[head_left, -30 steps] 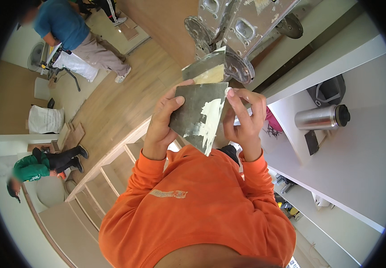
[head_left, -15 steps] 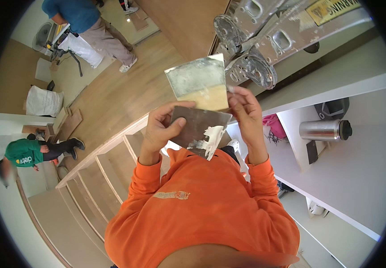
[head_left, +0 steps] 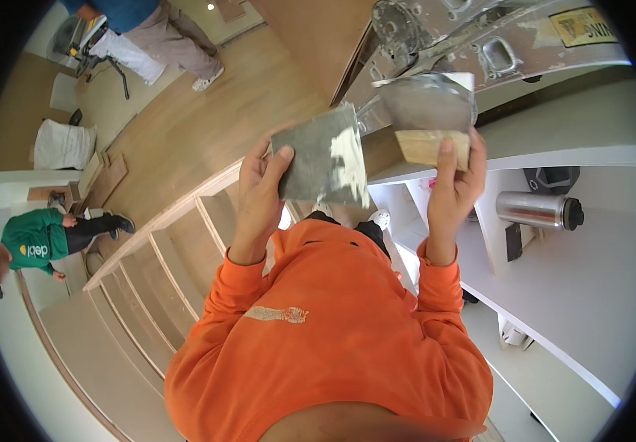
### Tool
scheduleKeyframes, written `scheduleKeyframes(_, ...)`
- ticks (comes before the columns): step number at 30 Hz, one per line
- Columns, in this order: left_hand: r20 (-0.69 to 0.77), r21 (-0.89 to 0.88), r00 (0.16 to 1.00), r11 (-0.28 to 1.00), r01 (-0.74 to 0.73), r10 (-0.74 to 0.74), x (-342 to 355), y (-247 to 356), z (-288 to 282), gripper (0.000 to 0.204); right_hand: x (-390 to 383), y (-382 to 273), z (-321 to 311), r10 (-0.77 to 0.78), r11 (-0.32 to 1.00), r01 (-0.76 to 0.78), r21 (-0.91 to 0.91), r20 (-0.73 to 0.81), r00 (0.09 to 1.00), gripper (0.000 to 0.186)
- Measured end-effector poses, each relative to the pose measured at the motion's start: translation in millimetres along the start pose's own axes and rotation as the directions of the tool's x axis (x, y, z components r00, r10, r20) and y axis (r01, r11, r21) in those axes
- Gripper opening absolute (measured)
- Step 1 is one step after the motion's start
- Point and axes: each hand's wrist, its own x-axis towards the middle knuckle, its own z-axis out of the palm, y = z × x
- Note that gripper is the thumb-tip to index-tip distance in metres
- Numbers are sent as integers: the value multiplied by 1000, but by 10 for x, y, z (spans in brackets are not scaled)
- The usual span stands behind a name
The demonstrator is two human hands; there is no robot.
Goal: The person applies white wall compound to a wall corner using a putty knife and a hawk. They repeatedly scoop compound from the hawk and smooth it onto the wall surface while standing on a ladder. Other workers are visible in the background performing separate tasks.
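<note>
Left hand (head_left: 265, 193) clamped on grey plate (head_left: 324, 163), frame centre; right hand (head_left: 456, 177) clamped on wood-handled trowel (head_left: 430, 116), upper right.

Left hand (head_left: 262, 184) grips trowel (head_left: 325, 158); right hand (head_left: 454, 184) putty knife (head_left: 428, 114).

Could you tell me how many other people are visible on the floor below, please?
2: a person in a green top crouches at the left near the stair base, and a person in a blue top stands at the top left, partly cut off. Others may be hidden.
</note>
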Motion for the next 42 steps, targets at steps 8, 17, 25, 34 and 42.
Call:
scheduleKeyframes(8,-150,-83,988,996,23,-36,43,-91,359,30,-305,72,-42,-440,738,520,-429,279,854,50)
scheduleKeyframes(17,-113,14,994,1000,-2,3,91,-91,484,29,-297,251,-103,-555,584,653,-482,350,755,59)
scheduleKeyframes(25,-235,14,969,997,-70,72,136,-37,407,28,-476,489,-301,-220,534,581,-614,563,797,60)
scheduleKeyframes(34,-9,49,997,996,77,-77,276,-9,279,29,-126,193,-395,342,708,-531,466,431,835,49)
scheduleKeyframes(42,129,-3,979,987,159,-157,414,-129,254,33,-170,323,-166,311,501,-715,489,669,675,44)
